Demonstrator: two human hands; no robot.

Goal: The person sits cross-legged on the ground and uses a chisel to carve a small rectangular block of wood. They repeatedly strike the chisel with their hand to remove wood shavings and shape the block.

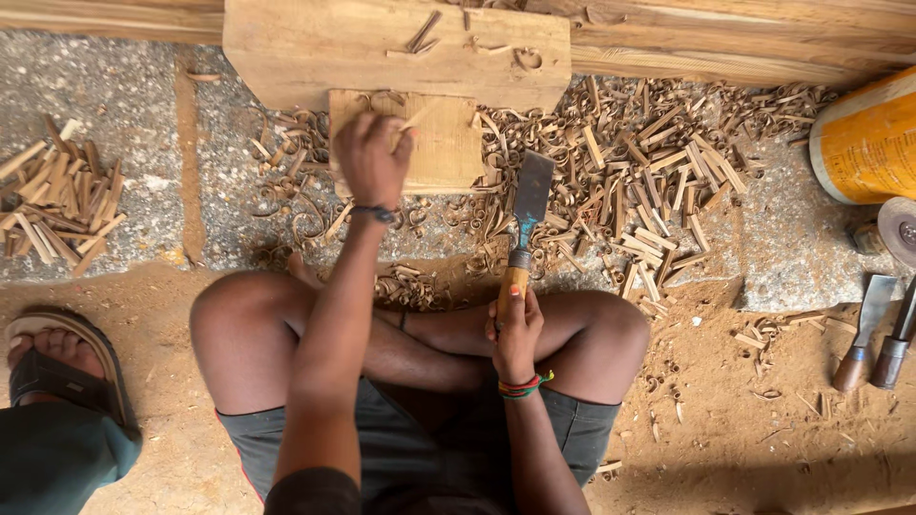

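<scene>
I sit cross-legged on the ground. My left hand [370, 157] reaches forward over a small flat wooden block [448, 148] and pinches a thin wood sliver [412, 118] at its top edge. My right hand [516, 329] rests above my knee, closed around the wooden handle of a wide chisel [528, 215]. The chisel's flat blade points away from me, lifted just right of the block. A larger plank [315, 48] lies behind the block.
Curled shavings and cut wood strips [649, 181] cover the stone floor; another strip pile [57, 205] lies left. Two more chisels [873, 329] lie at right beside a yellow container [868, 138]. Another person's sandalled foot [62, 358] is at left.
</scene>
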